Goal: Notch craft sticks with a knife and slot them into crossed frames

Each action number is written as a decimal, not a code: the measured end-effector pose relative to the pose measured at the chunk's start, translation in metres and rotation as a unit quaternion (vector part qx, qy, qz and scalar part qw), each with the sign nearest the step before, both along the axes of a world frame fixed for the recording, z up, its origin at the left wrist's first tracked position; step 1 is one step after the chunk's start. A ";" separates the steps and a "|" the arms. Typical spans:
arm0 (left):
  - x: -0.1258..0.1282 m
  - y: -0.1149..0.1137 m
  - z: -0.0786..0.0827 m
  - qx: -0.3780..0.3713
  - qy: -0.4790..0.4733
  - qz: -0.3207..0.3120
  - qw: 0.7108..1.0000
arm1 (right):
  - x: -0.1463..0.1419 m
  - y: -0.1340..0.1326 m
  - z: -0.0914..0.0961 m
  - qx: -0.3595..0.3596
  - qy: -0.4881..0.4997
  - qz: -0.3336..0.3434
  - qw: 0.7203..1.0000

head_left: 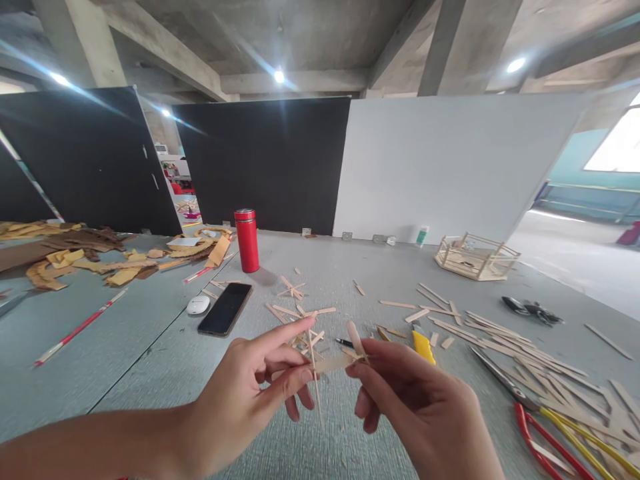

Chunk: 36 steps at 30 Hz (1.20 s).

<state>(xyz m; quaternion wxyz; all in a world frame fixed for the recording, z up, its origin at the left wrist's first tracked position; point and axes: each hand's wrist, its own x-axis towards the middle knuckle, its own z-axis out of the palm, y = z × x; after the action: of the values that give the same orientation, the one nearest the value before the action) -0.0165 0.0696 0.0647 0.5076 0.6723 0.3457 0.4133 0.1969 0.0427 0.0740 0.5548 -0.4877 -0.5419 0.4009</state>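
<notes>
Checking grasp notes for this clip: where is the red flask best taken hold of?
Probably around the flask at mid-body, from the side: it stands upright, apart from the phone, and its round wall suits a wrapping grip.

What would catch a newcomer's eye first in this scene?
Right in front, the left hand and right hand pinch a flat wooden stick between them, with thinner sticks crossing it. Behind them a bright red flask stands upright on the grey surface, near a black phone. Far right, a small frame built of sticks sits beyond a scatter of loose sticks.
</notes>
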 end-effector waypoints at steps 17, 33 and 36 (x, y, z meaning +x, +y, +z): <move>0.008 -0.016 0.002 -0.142 -0.136 -0.065 0.978 | 0.009 0.001 -0.017 0.216 -0.199 -0.025 0.956; 0.005 -0.015 0.001 -0.128 -0.117 -0.083 0.981 | 0.010 0.001 -0.010 0.223 -0.138 -0.002 0.965; 0.005 -0.014 0.001 -0.124 -0.122 -0.084 0.981 | 0.010 0.001 -0.009 0.237 -0.125 -0.011 0.963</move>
<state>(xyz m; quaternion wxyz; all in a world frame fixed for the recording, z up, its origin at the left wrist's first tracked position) -0.0117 0.0554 0.0656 0.6586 0.5749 0.2721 0.4022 0.2072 0.0435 0.0654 0.5865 -0.3941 -0.6814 0.1906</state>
